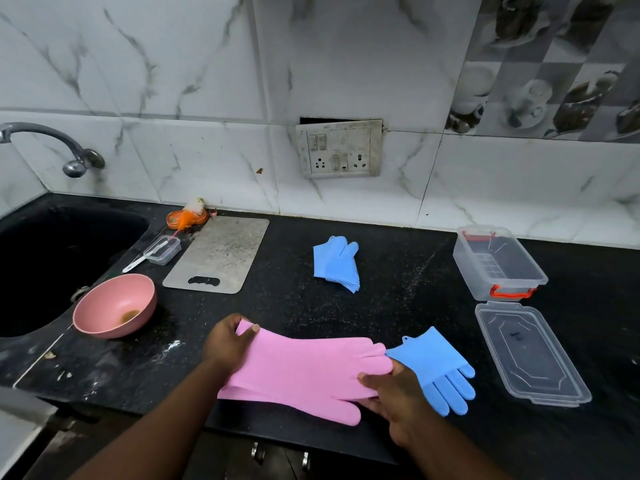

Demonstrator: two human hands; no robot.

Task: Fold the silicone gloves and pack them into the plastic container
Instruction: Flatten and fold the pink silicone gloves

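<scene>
- Your right hand is pinching the pink glove at its finger end.
- Your left hand is gripping its cuff.
- Just beyond your right hand, a blue glove is lying flat.
- Farther right, the plastic container is standing open, its lid beside it.

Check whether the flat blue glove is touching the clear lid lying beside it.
Apart. The head view shows the flat blue glove and the clear lid separated by a plain strip of bare black counter.
</scene>
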